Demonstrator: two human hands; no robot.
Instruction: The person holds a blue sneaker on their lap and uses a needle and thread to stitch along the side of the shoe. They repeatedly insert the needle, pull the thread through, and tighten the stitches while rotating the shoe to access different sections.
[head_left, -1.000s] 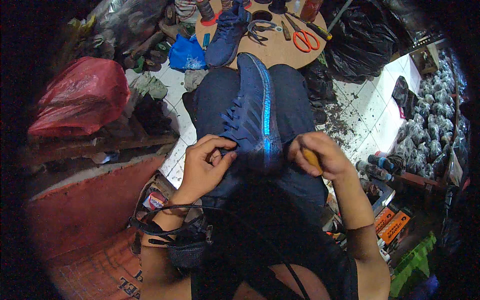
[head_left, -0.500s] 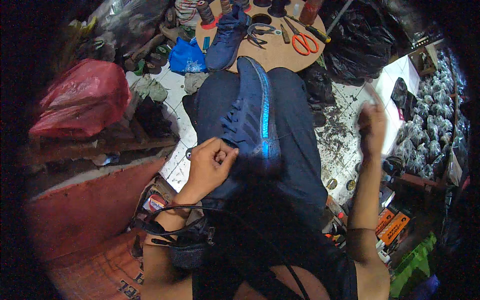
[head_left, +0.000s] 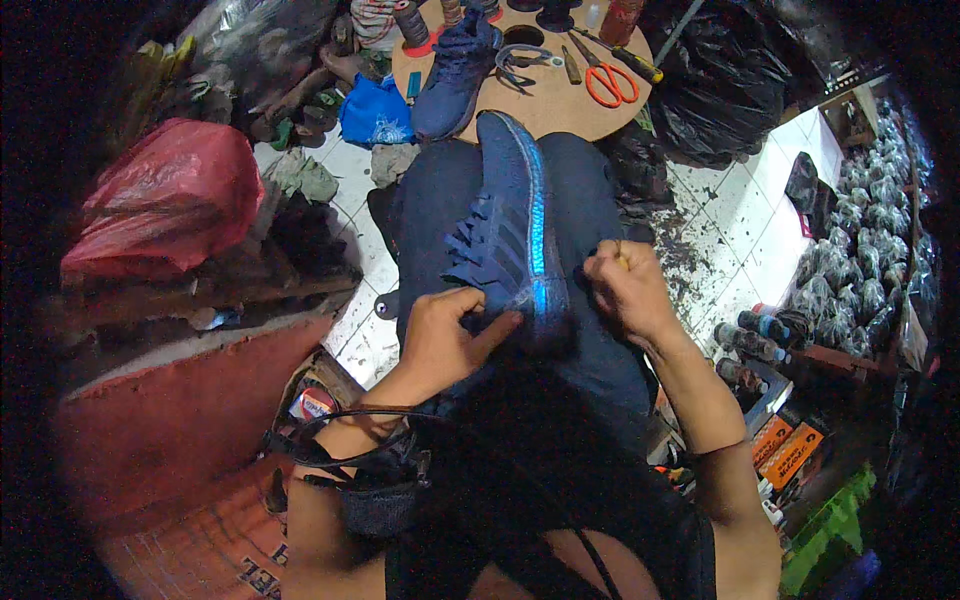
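A dark blue sports shoe [head_left: 500, 225] with a bright blue strip along its sole rests on my lap, toe pointing away. My left hand [head_left: 445, 335] grips it at the heel opening, its thumb along the collar and the other fingers curled at the edge. To the right of the shoe, apart from it, my right hand [head_left: 632, 290] is closed in a fist. A small yellowish bit shows between its fingers, too little to name. Beyond my knees, a second dark blue shoe [head_left: 447, 95] leans on the round wooden table [head_left: 590, 125].
On the table lie orange-handled scissors [head_left: 608, 86], pincers [head_left: 520, 68], a yellow-handled tool [head_left: 640, 66] and thread spools [head_left: 410, 25]. A red plastic bag [head_left: 165, 200] sits at left, a black bag [head_left: 715, 90] at far right. Bottles [head_left: 750, 342] and orange boxes [head_left: 790, 450] are at right.
My right hand has swung in from the far right, where it was blurred, to beside the shoe. My left thumb and fingers have spread a little at the heel opening.
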